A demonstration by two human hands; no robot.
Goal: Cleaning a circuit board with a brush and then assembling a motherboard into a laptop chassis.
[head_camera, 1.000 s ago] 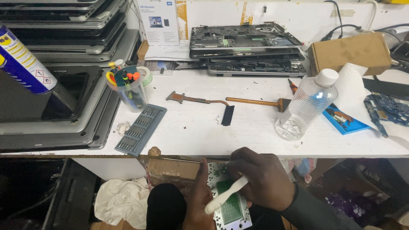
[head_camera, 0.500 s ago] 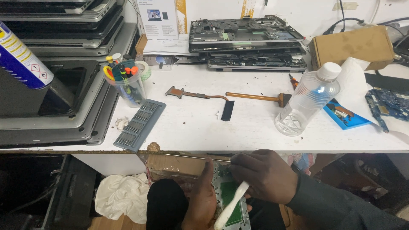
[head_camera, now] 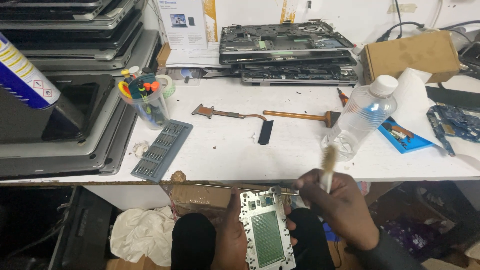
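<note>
1. White-framed circuit board (head_camera: 266, 230) with a green centre panel, bottom centre of frame, held below the table edge over the person's lap.
2. Left hand (head_camera: 231, 235) grips the board along its left edge, thumb up the side, fingers wrapped behind it.
3. Right hand (head_camera: 342, 207) at 3 o'clock from the board, closed around a small brush (head_camera: 327, 167). Bristles point up toward 12, clear of the board. The two hands are just apart, with the board between them.
4. Crumpled white cloth (head_camera: 142, 232) at 9 o'clock from the board, under the table.
5. White table (head_camera: 225, 155) at 12 o'clock. On its near part: grey screwdriver-bit tray (head_camera: 162, 150) toward 10 to 11 o'clock, clear plastic bottle (head_camera: 362, 117) with white cap at 1 o'clock.
6. Mid table: copper heat pipe (head_camera: 232, 116) with a black pad at its end, wooden-handled tool (head_camera: 300, 116) just to its right, clear cup of pens (head_camera: 145, 100) at 10 o'clock.
7. Blue tray (head_camera: 405, 137) right of the bottle, blue circuit board (head_camera: 457, 122) at far right.
8. Far side: stacked laptops (head_camera: 75, 80) at left, opened laptop chassis (head_camera: 287, 50) at 12 o'clock, cardboard box (head_camera: 410, 55) at 1 to 2 o'clock.
</note>
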